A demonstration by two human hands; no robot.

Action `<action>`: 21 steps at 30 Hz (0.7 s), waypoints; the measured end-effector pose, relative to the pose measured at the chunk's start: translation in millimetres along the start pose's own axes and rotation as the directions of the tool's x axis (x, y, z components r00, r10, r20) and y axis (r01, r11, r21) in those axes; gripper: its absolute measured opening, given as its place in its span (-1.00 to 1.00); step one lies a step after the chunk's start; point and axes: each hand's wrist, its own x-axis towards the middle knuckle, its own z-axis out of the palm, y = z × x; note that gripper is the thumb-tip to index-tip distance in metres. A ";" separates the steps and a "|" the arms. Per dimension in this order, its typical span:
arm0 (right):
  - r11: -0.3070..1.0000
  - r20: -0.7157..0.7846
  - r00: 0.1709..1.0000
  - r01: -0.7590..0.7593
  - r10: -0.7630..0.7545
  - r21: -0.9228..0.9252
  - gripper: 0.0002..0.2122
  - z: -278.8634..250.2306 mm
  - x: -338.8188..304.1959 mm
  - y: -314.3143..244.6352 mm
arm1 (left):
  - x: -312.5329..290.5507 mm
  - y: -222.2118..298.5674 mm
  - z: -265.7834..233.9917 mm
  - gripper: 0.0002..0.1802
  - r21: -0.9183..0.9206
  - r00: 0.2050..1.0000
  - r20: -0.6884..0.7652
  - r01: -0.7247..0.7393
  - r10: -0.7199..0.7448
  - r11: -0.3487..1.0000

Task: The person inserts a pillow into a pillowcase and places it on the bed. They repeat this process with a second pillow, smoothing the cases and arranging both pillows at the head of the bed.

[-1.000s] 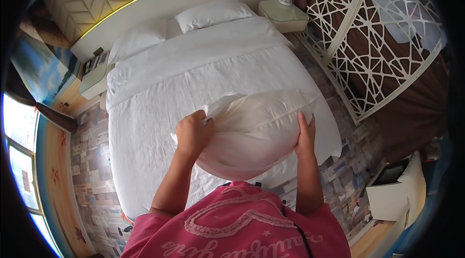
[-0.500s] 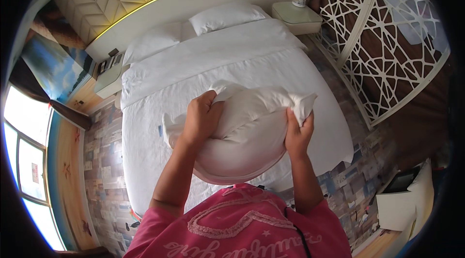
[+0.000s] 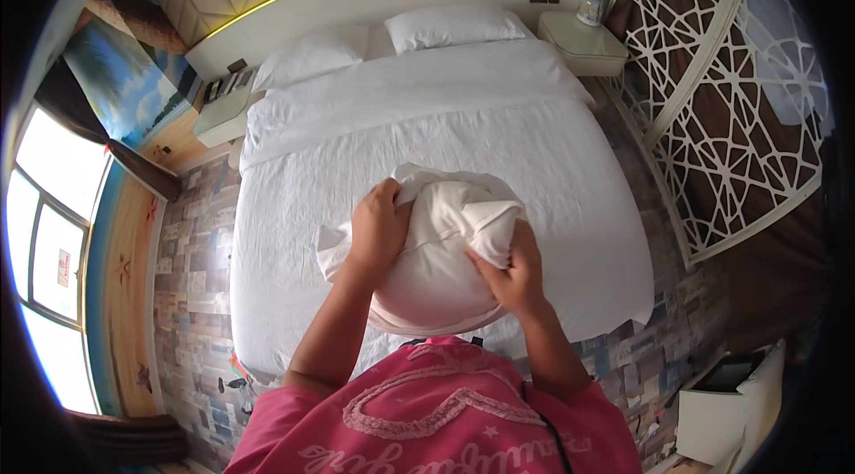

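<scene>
A soft white pillow (image 3: 434, 281), bunched and bulging, is held up in front of my body above the near end of the bed. Loose white cloth, which looks like the open end of a pillowcase, gathers along its top edge. My left hand (image 3: 381, 223) is closed on the cloth at the upper left, and a loose corner sticks out beyond that wrist. At the right, my right hand (image 3: 514, 267) pinches a fold, thumb on top; its other fingers are partly hidden. Below both hands lies the white-covered bed (image 3: 579, 207).
Two white pillows, one left (image 3: 313, 57) and one right (image 3: 454, 26), lie against the headboard (image 3: 374, 0). Nightstands (image 3: 579, 40) flank the bed. A white lattice screen (image 3: 712, 91) stands at right, windows (image 3: 58, 234) at left. A white box-like bin (image 3: 721, 407) sits at lower right.
My right hand has moved inward to the left and slightly down, folding the pillow's right side toward the middle. My left hand keeps its hold. The whole view has shifted slightly.
</scene>
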 end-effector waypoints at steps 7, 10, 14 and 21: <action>0.988 0.288 0.952 0.135 -0.107 -0.077 -0.75 26.9 -11.0 -14.2 | 3.9 33.7 -11.4 -0.80 -0.068 0.987 0.133 -0.079 0.088 0.995; 0.954 0.439 0.895 0.062 0.076 -0.292 -0.69 36.9 -20.3 -4.4 | -11.2 49.0 -20.1 -0.77 -0.015 0.950 0.166 -0.265 0.264 0.964; 0.946 0.170 0.931 -0.321 0.323 -0.038 -0.62 41.5 -15.0 21.6 | -48.7 63.5 -26.4 -0.74 -0.034 0.710 0.155 -0.691 0.687 0.722; 0.993 0.141 0.985 -0.094 0.103 -0.067 -0.58 44.9 -7.9 42.4 | -39.2 60.1 -12.9 -0.71 0.025 0.777 -0.157 -0.613 0.609 0.789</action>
